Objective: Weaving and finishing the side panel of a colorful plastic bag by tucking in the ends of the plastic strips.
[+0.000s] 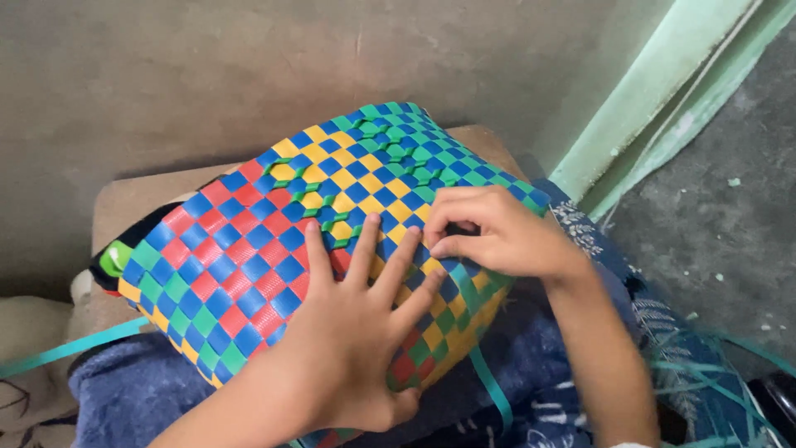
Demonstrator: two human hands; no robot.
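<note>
one woven basket (274, 241) of blue, red, yellow and green strips lies tilted across the person's lap, on dark blue cloth (149, 390). the left hand (348, 332) presses flat on its weave, fingers spread. the right hand (489, 236) pinches a strip near the basket's edge. loose teal strips (705, 373) lie on the floor at the right.

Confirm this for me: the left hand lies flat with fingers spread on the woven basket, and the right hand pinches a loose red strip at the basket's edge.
Not quite. In the head view the left hand does lie flat, fingers spread, on the woven basket, and the right hand does pinch near its edge. But its fingertips close on the blue and yellow weave; no loose red strip is there.
</note>
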